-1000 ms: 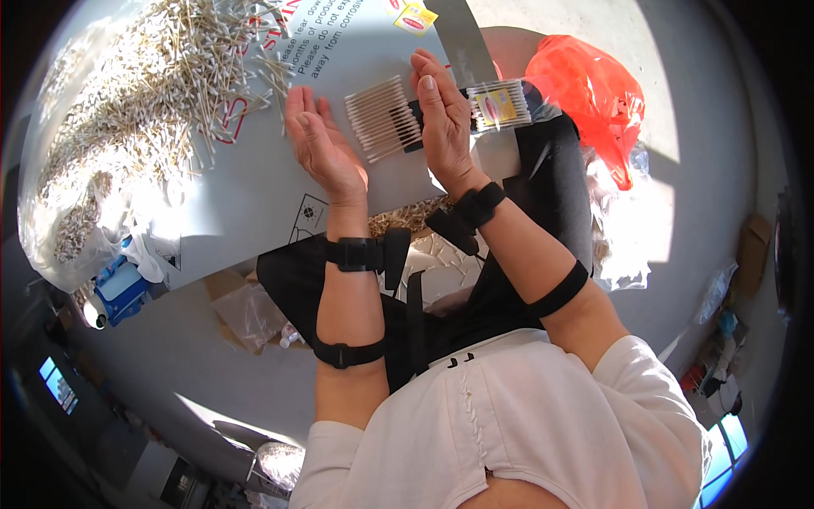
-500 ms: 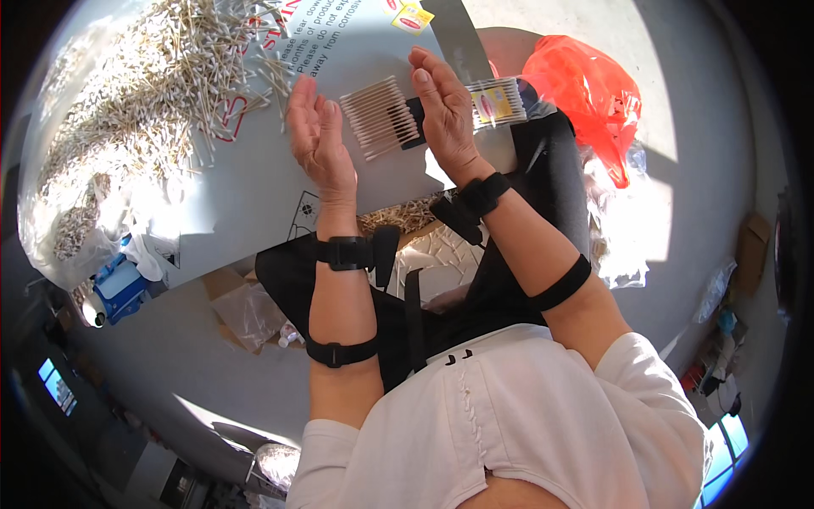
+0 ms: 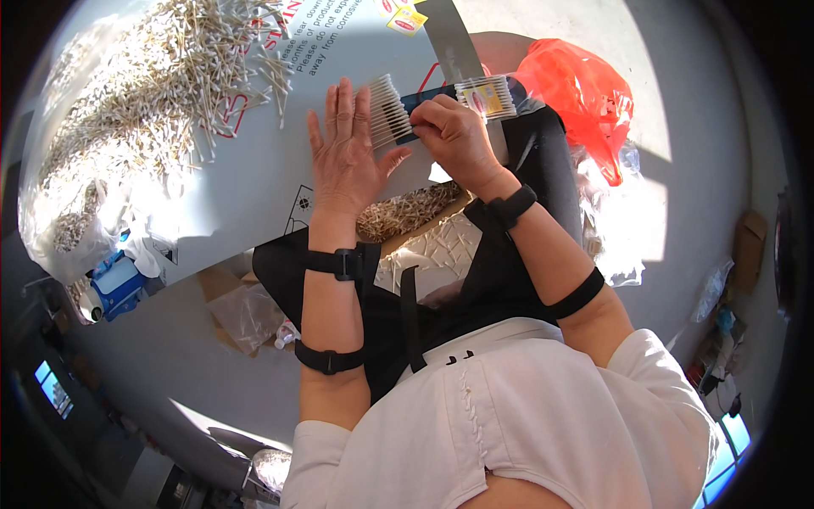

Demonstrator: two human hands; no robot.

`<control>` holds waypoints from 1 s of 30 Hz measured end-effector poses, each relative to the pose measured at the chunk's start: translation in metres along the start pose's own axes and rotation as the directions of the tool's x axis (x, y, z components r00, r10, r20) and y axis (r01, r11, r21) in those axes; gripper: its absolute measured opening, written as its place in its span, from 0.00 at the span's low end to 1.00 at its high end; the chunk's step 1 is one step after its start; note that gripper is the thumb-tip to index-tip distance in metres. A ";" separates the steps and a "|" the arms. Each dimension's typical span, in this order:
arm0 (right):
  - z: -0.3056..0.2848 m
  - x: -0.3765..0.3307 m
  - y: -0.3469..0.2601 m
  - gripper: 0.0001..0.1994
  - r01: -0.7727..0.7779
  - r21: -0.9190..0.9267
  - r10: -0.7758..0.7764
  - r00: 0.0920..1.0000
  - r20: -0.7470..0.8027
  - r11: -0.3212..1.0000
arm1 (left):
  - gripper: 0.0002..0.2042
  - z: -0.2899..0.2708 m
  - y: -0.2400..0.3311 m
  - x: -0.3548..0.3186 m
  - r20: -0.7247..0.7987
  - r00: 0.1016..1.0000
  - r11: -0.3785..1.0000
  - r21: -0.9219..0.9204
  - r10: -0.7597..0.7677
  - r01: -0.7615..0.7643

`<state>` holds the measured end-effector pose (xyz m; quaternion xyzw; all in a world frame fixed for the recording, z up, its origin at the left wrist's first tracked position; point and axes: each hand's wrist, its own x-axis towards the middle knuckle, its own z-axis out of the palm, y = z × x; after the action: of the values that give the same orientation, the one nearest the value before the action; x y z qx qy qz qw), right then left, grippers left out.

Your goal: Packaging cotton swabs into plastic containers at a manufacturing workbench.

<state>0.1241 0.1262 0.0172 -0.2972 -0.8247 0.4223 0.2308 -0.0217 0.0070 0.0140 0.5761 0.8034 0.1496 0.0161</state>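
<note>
Cotton swabs [image 3: 386, 110] in neat row lie on white sheet [image 3: 246, 182], between both hands. Left hand [image 3: 343, 157] flat, fingers spread, palm down, pressing just left of row. Right hand [image 3: 454, 136] curled, pinching row's right end (grip partly hidden). Packed swab box [image 3: 485, 96] just beyond right hand. Loose swab heap [image 3: 144, 93] well apart, far left. Red bag [image 3: 577, 93] right.

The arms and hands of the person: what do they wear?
Both hands, left hand and right hand, are bare, without gloves. Each arm has a black wrist strap and a black band higher on the forearm. White short sleeves cover the upper arms.
</note>
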 end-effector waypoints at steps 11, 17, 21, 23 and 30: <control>0.005 -0.002 0.002 0.03 0.085 -0.060 -0.087 0.996 -0.029 0.995 | 0.49 0.003 0.004 0.000 -0.016 1.000 1.000 0.016 0.008 -0.008; 0.008 -0.002 0.000 0.02 0.105 -0.100 -0.108 0.994 -0.026 0.989 | 0.48 0.011 0.003 -0.002 0.008 1.000 1.000 -0.008 -0.029 0.029; 0.006 -0.003 0.001 0.02 0.108 -0.138 -0.109 0.994 0.006 0.985 | 0.48 0.013 0.004 -0.001 0.015 0.999 0.999 0.000 -0.040 0.040; 0.004 -0.003 -0.001 0.02 0.082 -0.094 -0.082 0.997 0.006 0.992 | 0.48 0.013 0.004 -0.001 0.011 0.999 0.999 -0.010 -0.041 0.041; 0.002 0.007 0.003 0.02 0.066 -0.044 -0.068 0.997 -0.048 0.997 | 0.49 0.015 0.005 -0.001 0.012 0.998 0.998 0.018 -0.055 0.055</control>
<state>0.1183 0.1312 0.0149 -0.2846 -0.8368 0.3894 0.2589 -0.0140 0.0111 0.0008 0.5549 0.8201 0.1382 0.0203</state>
